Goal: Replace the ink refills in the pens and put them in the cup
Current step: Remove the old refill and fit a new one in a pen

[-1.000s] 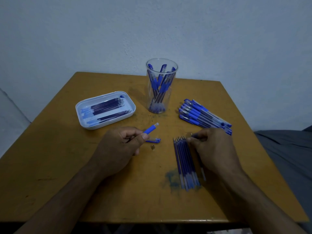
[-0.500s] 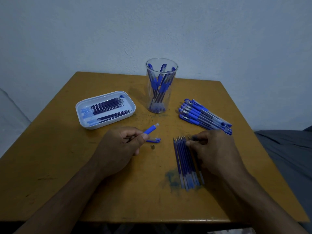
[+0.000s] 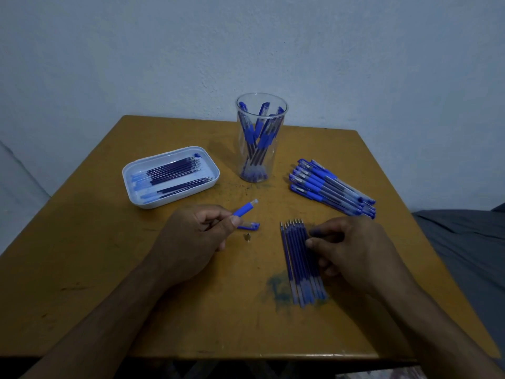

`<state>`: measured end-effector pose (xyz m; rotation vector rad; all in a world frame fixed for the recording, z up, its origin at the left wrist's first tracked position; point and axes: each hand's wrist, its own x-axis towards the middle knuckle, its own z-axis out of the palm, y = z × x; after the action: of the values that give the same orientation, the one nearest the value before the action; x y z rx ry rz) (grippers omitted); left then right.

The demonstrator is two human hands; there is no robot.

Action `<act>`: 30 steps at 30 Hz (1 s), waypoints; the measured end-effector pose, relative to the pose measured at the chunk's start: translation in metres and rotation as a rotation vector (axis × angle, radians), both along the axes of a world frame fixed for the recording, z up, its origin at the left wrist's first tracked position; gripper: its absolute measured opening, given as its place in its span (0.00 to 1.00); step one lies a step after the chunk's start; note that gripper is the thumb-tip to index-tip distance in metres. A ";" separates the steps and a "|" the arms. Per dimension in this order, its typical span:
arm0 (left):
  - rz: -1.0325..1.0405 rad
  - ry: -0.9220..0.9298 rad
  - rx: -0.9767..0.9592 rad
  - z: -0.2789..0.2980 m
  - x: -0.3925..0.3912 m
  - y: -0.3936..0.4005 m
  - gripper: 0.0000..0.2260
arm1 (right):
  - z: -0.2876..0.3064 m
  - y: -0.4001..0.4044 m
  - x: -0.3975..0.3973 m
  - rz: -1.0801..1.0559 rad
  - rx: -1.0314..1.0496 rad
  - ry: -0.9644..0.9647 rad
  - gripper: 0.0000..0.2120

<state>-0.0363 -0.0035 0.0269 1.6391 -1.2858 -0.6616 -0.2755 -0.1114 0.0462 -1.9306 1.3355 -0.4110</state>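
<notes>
My left hand (image 3: 191,239) grips a blue pen barrel (image 3: 244,209), whose open end points up and to the right. A blue pen cap (image 3: 250,227) and a small metal tip (image 3: 247,238) lie on the table just right of that hand. My right hand (image 3: 352,253) rests on a row of several blue refills (image 3: 296,263), with thumb and forefinger pinching one at the row's right edge. A clear cup (image 3: 261,138) holding several blue pens stands at the back middle. A pile of pens (image 3: 328,188) lies at the right.
A white tray (image 3: 131,173) with several dark refills sits at the back left. A blue ink stain (image 3: 277,287) marks the wooden table (image 3: 109,269) near the refills' lower ends. Grey fabric (image 3: 464,242) lies beyond the table's right edge.
My right hand has slid a little toward me along the right edge of the refill row. My left hand and the barrel have stayed put.
</notes>
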 end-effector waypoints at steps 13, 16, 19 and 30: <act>0.022 0.029 -0.003 -0.002 0.002 -0.001 0.11 | 0.006 0.003 0.002 0.024 -0.097 0.074 0.08; 0.058 0.123 -0.029 -0.001 0.008 0.001 0.09 | 0.014 0.007 0.012 0.044 -0.221 0.127 0.10; 0.121 0.140 -0.083 0.004 0.020 0.005 0.10 | 0.025 0.014 0.037 0.113 -0.249 0.132 0.13; 0.567 0.120 -0.195 0.008 0.120 0.037 0.08 | 0.051 0.018 0.221 0.499 -0.494 0.237 0.12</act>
<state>0.0836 0.0336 0.0348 1.6652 -0.7186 -0.2705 -0.0542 -0.0935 0.0972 -2.7018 0.8835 -0.2816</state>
